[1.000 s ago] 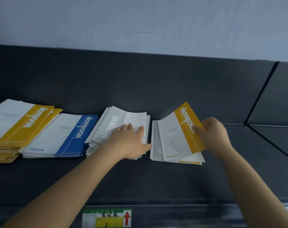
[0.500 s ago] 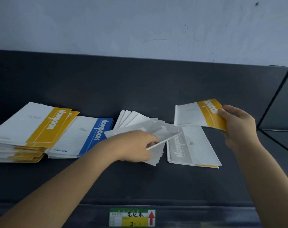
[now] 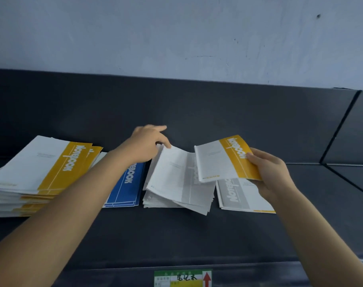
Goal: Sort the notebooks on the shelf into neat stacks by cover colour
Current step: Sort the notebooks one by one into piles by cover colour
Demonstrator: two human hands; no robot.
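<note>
Dark shelf (image 3: pixel 197 235). The right hand (image 3: pixel 273 177) has lifted a yellow notebook (image 3: pixel 224 160) free for sorting. The left hand (image 3: pixel 147 141), loose-fingered, touches the grey stack (image 3: pixel 172 179) beside it.

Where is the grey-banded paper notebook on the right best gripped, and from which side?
Pinch the grey-banded paper notebook at its near left corner, from the front: it lies flat, that corner bare, while the yellow-banded paper notebook in the right hand hangs over its far half.
</note>
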